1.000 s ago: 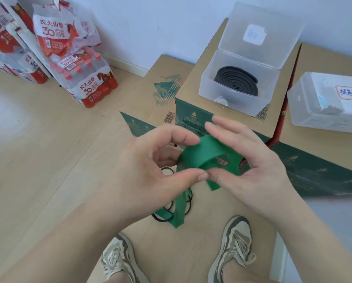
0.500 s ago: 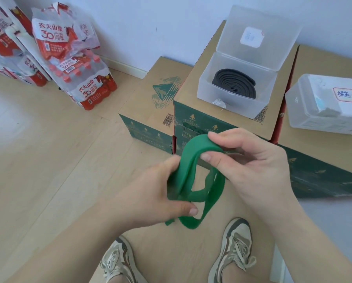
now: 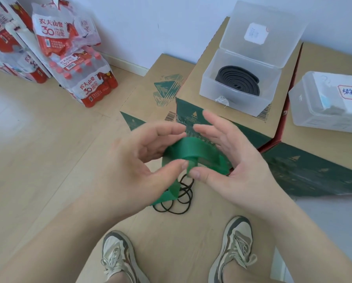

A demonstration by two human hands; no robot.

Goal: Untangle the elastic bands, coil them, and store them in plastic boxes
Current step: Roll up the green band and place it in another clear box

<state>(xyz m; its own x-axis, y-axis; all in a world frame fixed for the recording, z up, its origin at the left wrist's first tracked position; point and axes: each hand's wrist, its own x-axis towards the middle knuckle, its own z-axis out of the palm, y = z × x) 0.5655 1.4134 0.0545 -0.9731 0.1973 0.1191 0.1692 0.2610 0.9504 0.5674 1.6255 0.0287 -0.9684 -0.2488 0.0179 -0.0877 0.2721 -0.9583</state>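
Observation:
A wide green elastic band (image 3: 193,153) is partly wound into a loose coil between my two hands. My left hand (image 3: 138,166) holds its left side, thumb pressed near the coil's front. My right hand (image 3: 230,160) cups the right side, thumb pinching the band's inner end, fingers spread. A free tail of the band hangs down below my left hand. Thin black elastic loops (image 3: 179,199) lie in a tangle on the floor beneath. An open clear plastic box (image 3: 211,88) on a carton holds a coiled black band (image 3: 237,80).
A second clear box (image 3: 305,107) with a handwritten label stands shut on the carton at right. Green-and-brown cartons (image 3: 150,94) fill the space ahead. Packs of red-capped water bottles (image 3: 83,78) lean by the wall at left. My two shoes (image 3: 118,260) are below.
The band went from a stretched open loop half a second ago to a flatter coil. Both hands turned, fingers opening around it, and the black loops on the floor show again.

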